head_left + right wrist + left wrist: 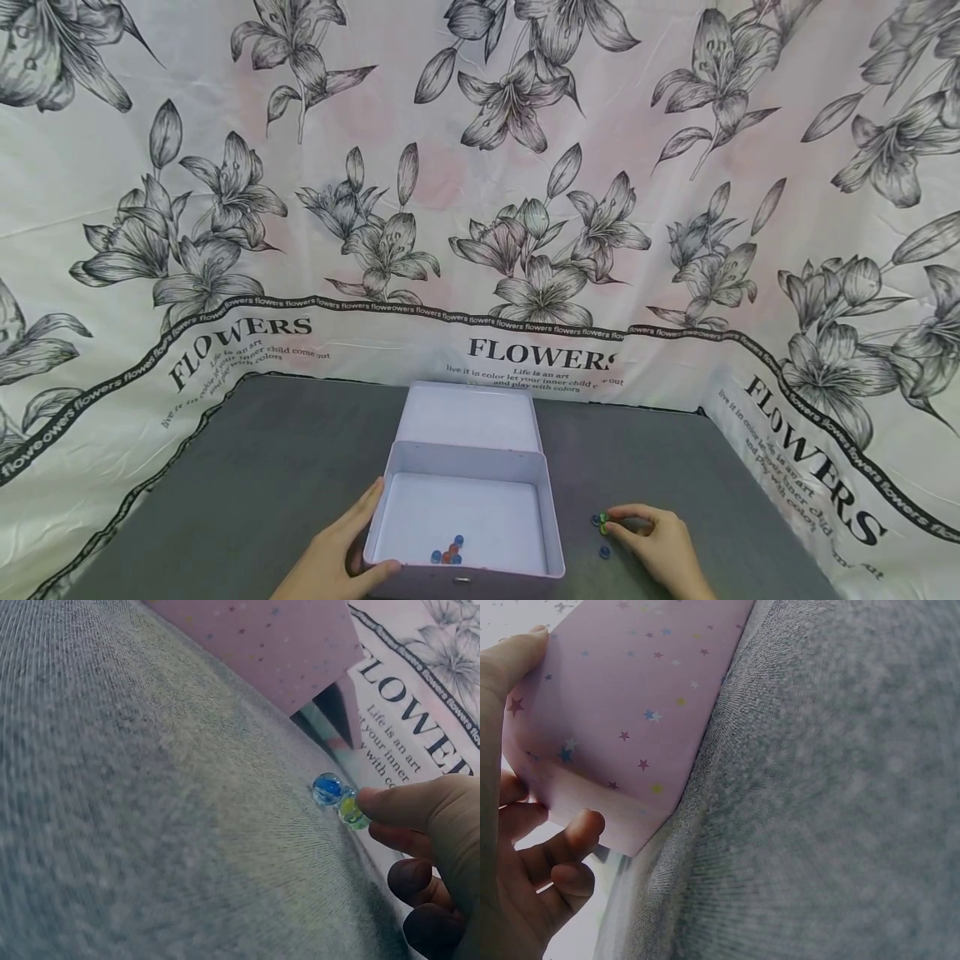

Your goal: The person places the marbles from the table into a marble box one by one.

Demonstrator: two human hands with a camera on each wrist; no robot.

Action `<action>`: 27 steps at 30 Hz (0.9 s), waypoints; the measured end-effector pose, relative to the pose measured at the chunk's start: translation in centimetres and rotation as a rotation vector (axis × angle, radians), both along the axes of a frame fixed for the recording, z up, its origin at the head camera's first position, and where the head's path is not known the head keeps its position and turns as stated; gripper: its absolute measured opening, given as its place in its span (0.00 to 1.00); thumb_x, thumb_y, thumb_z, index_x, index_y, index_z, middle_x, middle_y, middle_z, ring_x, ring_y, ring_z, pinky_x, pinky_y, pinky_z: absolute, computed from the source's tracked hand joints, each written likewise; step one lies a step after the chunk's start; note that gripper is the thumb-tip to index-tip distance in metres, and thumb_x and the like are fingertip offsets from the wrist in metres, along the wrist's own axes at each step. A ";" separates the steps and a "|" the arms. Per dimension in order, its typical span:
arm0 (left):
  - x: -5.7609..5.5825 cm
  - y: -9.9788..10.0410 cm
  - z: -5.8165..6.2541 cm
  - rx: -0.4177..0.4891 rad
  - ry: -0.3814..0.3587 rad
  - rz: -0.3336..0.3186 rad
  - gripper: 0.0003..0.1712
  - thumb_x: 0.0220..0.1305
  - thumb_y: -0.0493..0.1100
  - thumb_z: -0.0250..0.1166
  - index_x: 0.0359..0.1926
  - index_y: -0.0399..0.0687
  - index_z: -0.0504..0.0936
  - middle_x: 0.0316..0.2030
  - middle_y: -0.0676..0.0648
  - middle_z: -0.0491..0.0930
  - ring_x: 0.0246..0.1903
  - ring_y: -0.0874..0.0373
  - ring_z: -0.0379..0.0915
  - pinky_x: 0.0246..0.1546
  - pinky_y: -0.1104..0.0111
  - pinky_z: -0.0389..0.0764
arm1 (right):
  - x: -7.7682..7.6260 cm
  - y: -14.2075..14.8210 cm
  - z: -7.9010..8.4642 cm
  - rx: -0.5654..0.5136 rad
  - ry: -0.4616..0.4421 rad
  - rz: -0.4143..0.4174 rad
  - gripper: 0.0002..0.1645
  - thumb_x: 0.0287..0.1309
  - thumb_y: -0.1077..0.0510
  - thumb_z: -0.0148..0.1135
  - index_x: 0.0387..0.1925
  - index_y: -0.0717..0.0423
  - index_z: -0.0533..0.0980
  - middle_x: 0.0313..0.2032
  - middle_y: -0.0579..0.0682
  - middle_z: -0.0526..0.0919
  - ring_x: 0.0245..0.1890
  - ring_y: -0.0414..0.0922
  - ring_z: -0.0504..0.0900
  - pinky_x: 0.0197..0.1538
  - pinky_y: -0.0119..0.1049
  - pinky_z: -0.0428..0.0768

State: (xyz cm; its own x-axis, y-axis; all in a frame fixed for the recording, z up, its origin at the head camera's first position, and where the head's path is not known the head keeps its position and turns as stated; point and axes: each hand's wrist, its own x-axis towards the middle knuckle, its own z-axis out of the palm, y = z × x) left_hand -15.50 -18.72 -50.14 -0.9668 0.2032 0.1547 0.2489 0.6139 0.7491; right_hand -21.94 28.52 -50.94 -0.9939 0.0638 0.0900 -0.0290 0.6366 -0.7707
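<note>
An open lilac box (468,450) stands on the grey cloth with its lid folded back, and several blue and red marbles (450,553) lie inside near its front wall. My left hand (337,542) holds the box at its front left corner, thumb at the front rim and fingers along the left side. To the right of the box, my right hand (660,542) pinches a green-yellow glass marble (352,810) between thumb and fingers, low over the cloth. Beside that marble is a blue one (328,789). Another blue marble (604,552) rests nearer the front.
A grey cloth (300,450) covers the table. Behind it and along both sides hangs a white curtain (390,167) printed with flowers and lettering. The box lid (468,415) lies back toward the curtain. Coloured stars decorate the box's outer walls (630,697).
</note>
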 end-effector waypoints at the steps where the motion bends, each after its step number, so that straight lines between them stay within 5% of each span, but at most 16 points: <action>1: 0.0 0.0 0.0 0.000 0.001 0.000 0.62 0.59 0.68 0.76 0.84 0.48 0.57 0.82 0.46 0.56 0.78 0.42 0.60 0.69 0.43 0.73 | 0.0 0.0 0.0 0.001 0.001 0.004 0.12 0.54 0.54 0.82 0.41 0.50 0.91 0.17 0.45 0.85 0.08 0.33 0.58 0.17 0.27 0.60; 10: 0.1 0.0 0.0 -0.001 0.002 0.005 0.62 0.59 0.69 0.76 0.84 0.48 0.58 0.82 0.46 0.57 0.78 0.42 0.60 0.69 0.41 0.71 | 0.1 0.4 -0.6 0.053 0.049 0.074 0.10 0.52 0.56 0.83 0.38 0.49 0.91 0.30 0.40 0.91 0.10 0.34 0.63 0.17 0.28 0.64; 27: -0.1 -0.2 -0.2 -0.036 0.040 0.000 0.61 0.60 0.67 0.76 0.84 0.47 0.58 0.82 0.47 0.57 0.77 0.43 0.61 0.68 0.44 0.75 | 0.0 0.1 -1.5 0.058 0.175 0.128 0.09 0.52 0.58 0.83 0.36 0.46 0.90 0.16 0.35 0.82 0.09 0.26 0.57 0.16 0.24 0.60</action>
